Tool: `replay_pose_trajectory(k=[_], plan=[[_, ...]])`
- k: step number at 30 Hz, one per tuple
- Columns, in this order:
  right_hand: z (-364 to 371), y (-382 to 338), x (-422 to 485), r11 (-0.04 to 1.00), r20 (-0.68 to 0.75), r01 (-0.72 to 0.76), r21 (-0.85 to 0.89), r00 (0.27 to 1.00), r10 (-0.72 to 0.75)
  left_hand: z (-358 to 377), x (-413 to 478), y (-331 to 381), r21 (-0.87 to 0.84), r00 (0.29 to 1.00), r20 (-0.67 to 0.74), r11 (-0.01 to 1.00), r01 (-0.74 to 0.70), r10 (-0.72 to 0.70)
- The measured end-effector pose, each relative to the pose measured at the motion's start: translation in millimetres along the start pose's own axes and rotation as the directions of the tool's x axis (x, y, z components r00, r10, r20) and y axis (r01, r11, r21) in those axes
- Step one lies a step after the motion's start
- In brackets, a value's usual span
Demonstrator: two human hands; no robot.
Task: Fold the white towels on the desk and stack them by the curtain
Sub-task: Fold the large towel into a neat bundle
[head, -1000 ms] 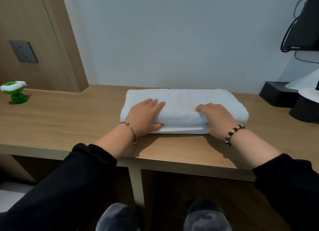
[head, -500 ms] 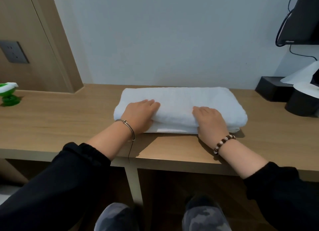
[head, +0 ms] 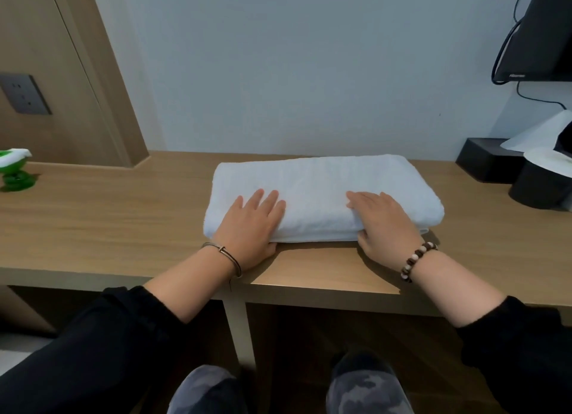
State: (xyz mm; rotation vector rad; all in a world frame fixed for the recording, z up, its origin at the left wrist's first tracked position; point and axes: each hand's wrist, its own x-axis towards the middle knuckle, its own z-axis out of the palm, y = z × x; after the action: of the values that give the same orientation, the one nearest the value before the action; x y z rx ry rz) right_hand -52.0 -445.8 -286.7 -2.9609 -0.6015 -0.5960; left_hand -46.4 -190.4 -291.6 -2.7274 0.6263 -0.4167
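I see folded white towel (head: 325, 190) flat on wooden desk (head: 123, 221), under both hands, reaching past fingertips toward wall. Left hand (head: 250, 224): palm down on towel's near left corner, fingers straight, pressing, gripping nothing. Right hand (head: 383, 221): fingers laid flat over towel's near right part, thumb against near edge; I read no grip. Thin bangle (head: 223, 252) on left wrist, beaded bracelet (head: 416, 260) on right. Green toy (head: 14, 173) well left of left hand. Black box (head: 486, 162) beyond right hand, to its right.
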Motion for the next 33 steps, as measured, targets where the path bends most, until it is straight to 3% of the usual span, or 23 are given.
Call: replay_pose_trajectory(k=[3,6,12,18,24,26,28,30,32,33], plan=[[1,-3,7,0.978,0.117,0.053,-0.202,0.993,-0.029,-5,3,-5,0.01,1.0,0.004,1.0,-0.023,0.023],[2,-8,17,0.949,0.154,0.102,-0.299,0.986,-0.057,-9,6,-11,0.027,0.999,0.022,0.999,-0.042,0.041],[-6,-9,31,0.964,0.137,0.159,-0.211,0.982,-0.132,-12,12,-6,0.016,0.996,-0.093,1.0,0.006,-0.004],[-4,-9,27,0.954,0.16,0.193,-0.23,0.974,-0.159,-3,13,-8,0.035,0.996,-0.077,0.999,-0.032,0.035],[-9,-21,35,0.976,0.234,0.137,-0.17,0.968,-0.095,-13,7,-24,-0.237,0.996,-0.001,0.968,-0.087,0.09],[-9,-33,42,0.991,0.212,0.118,-0.058,0.972,-0.103,-17,9,-35,-0.462,0.996,-0.08,0.887,0.003,-0.045],[-7,-47,46,0.989,0.164,0.149,0.018,0.975,-0.15,-18,11,-56,-0.584,0.922,-0.087,0.769,0.259,-0.377],[2,-62,47,0.981,0.14,0.195,0.002,0.971,-0.194,-15,6,-78,-0.632,0.778,0.194,0.53,0.565,-0.598],[13,-73,45,0.979,0.133,0.2,-0.036,0.972,-0.194,-12,-2,-83,-0.679,0.646,0.573,0.15,0.719,-0.505],[17,-75,44,0.98,0.126,0.193,-0.043,0.974,-0.187,-13,-6,-81,-0.685,0.625,0.656,0.015,0.729,-0.423]])
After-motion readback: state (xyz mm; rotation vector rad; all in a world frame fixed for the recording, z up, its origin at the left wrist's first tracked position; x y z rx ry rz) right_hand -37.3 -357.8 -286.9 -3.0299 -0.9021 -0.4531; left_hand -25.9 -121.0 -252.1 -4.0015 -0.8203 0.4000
